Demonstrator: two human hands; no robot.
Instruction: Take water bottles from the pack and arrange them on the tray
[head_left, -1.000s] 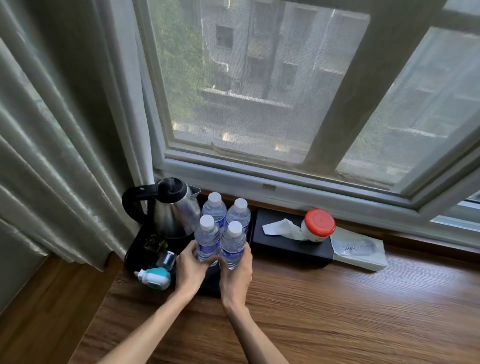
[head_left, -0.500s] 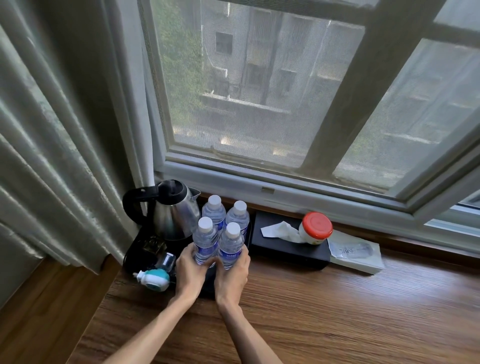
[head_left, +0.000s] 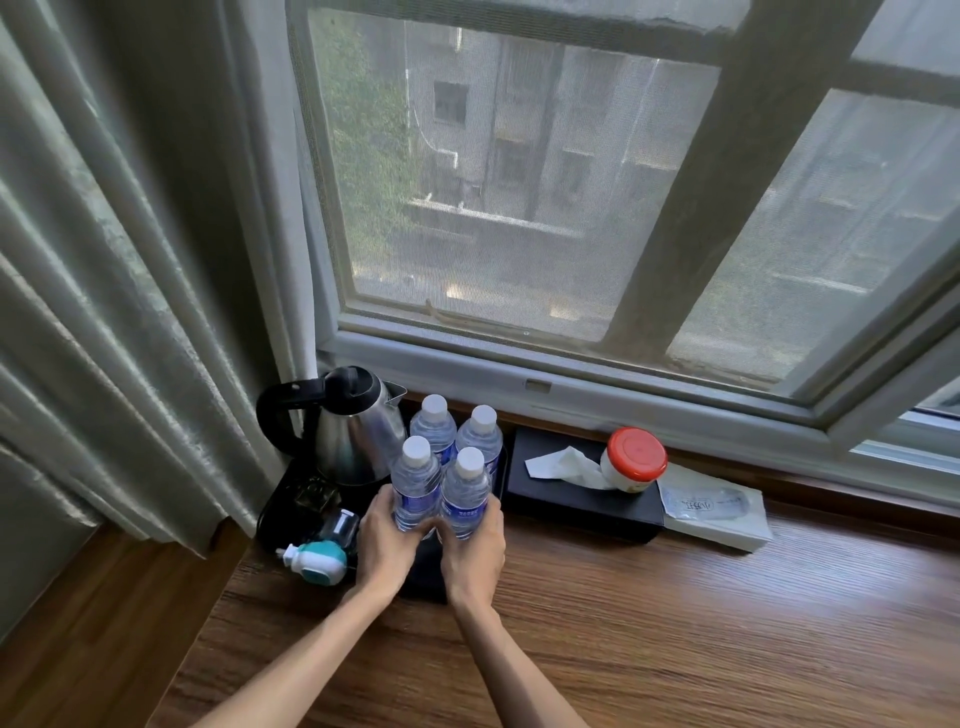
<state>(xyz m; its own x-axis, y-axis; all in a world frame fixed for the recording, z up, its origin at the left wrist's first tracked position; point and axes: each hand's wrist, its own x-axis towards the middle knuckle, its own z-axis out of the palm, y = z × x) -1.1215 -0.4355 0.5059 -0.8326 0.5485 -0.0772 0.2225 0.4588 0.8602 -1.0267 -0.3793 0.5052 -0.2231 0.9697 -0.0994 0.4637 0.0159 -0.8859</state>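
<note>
Several clear water bottles with white caps and blue labels stand upright in a tight block on a black tray (head_left: 283, 501) by the window. My left hand (head_left: 384, 543) is wrapped around the front left bottle (head_left: 414, 480). My right hand (head_left: 475, 548) grips the front right bottle (head_left: 465, 491). Both front bottles touch each other and stand on the tray's near part. Two more bottles, one on the left (head_left: 432, 426) and one on the right (head_left: 480, 434), stand right behind them. No pack is in view.
A steel kettle (head_left: 353, 434) with a black handle stands on the tray's left. A teal and white plug-in device (head_left: 314, 560) lies at the tray's front left. Right of the tray sit a black tissue box (head_left: 571, 493), a red-lidded jar (head_left: 634, 460) and a flat packet (head_left: 714, 512). A curtain hangs on the left.
Both hands stay on the two front bottles and have barely shifted; the camera has tilted slightly.
</note>
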